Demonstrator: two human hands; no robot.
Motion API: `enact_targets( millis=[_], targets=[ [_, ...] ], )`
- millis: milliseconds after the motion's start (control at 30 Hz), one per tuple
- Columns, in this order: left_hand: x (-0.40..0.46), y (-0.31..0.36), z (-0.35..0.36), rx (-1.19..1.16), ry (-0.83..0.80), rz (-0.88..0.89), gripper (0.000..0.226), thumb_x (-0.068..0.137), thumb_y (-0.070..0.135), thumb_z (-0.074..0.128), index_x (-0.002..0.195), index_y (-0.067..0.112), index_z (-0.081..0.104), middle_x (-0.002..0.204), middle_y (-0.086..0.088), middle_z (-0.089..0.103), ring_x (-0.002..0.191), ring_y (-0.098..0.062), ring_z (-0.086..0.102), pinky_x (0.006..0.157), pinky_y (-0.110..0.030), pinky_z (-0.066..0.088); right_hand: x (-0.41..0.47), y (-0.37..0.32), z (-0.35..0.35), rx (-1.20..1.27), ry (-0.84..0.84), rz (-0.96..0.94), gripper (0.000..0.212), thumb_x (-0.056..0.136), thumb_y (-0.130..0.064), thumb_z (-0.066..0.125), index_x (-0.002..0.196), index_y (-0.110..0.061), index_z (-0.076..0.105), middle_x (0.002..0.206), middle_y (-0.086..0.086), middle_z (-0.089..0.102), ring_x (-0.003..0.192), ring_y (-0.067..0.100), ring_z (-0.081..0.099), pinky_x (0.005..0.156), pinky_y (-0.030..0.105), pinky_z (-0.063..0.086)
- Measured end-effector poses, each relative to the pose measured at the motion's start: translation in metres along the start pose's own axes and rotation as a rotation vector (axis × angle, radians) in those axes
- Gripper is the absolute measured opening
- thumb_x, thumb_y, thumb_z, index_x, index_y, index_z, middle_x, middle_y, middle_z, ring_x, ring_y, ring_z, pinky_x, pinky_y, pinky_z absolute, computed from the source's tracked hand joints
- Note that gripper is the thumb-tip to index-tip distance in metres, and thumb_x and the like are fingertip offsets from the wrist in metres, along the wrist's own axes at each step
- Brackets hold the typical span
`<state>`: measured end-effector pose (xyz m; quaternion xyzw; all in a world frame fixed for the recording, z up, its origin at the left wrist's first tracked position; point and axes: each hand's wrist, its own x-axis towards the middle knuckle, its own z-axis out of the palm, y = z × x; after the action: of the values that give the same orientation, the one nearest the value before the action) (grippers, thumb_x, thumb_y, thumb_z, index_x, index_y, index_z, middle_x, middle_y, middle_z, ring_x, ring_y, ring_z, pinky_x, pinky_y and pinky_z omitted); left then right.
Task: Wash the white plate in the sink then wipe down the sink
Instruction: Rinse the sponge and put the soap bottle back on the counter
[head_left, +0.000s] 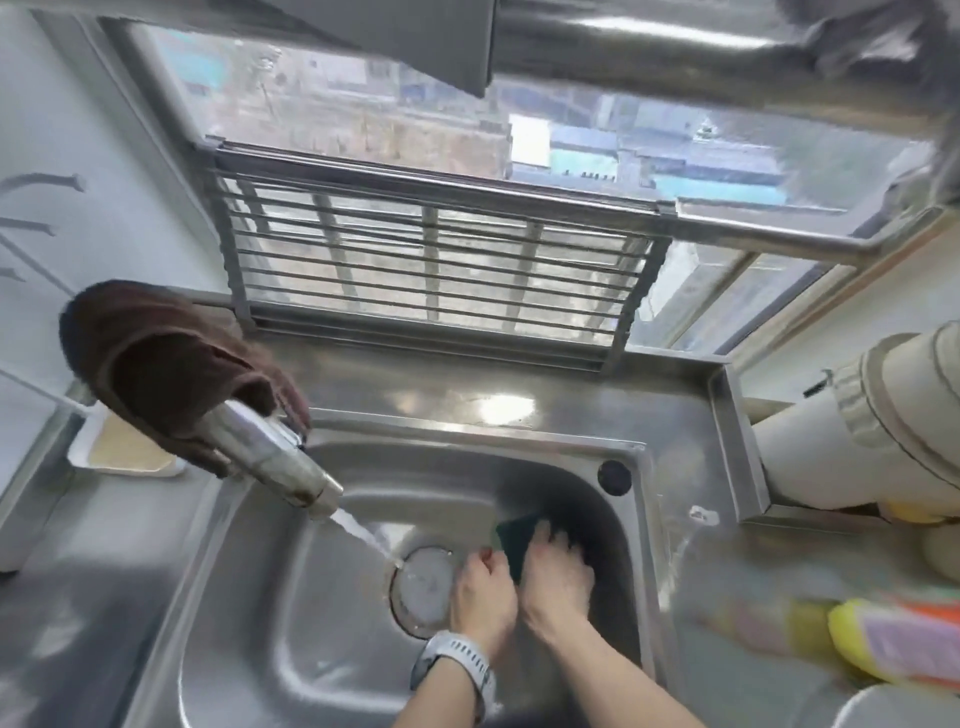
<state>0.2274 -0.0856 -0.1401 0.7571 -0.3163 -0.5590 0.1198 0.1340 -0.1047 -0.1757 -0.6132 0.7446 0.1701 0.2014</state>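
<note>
We press the green scouring pad (511, 540) beside the drain (423, 582) with our right hand (556, 577) to scrub the sink (270, 623); our left hand (483, 592) curls at its edge, apparently steadying it.

There is one shiny metal sink (249, 613) with one round drain (421, 587) in its floor. One tap (280, 467) sticks out at the left, and one thin stream of water (363, 538) runs from it. One brown cloth (166, 358) hangs over the tap. Two hands are in the sink, the left hand (480, 592) and the right hand (556, 577). One dark green sponge (519, 535) is there. One watch (457, 662) sits on the left wrist. One metal rack (431, 260) stands far back.
</note>
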Motion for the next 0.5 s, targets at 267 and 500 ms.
enact_targets(
  millis=[267,500],
  targets=[
    [-0.015,-0.012,-0.015,-0.059,0.049,-0.029,0.036,0.107,0.025,0.045,0.136,0.007,0.056,0.146,-0.017,0.057,0.136,-0.031,0.051,0.106,-0.033,0.036,-0.036,0.016,-0.059,0.043,0.2,-0.123,0.083,0.041,-0.042,0.086,0.116,-0.013,0.067,0.091,0.005,0.068,0.076,0.026,0.067,0.058,0.038,0.056],
    [-0.058,-0.003,-0.031,-0.034,0.054,-0.072,0.013,0.101,0.027,0.057,0.109,0.017,0.061,0.133,-0.013,0.067,0.124,-0.026,0.061,0.099,-0.029,0.042,-0.017,0.054,-0.203,0.126,0.418,-0.399,0.045,0.07,-0.019,0.07,0.11,-0.026,0.052,0.104,-0.007,0.06,0.094,0.018,0.055,0.078,0.03,0.049]
  ],
)
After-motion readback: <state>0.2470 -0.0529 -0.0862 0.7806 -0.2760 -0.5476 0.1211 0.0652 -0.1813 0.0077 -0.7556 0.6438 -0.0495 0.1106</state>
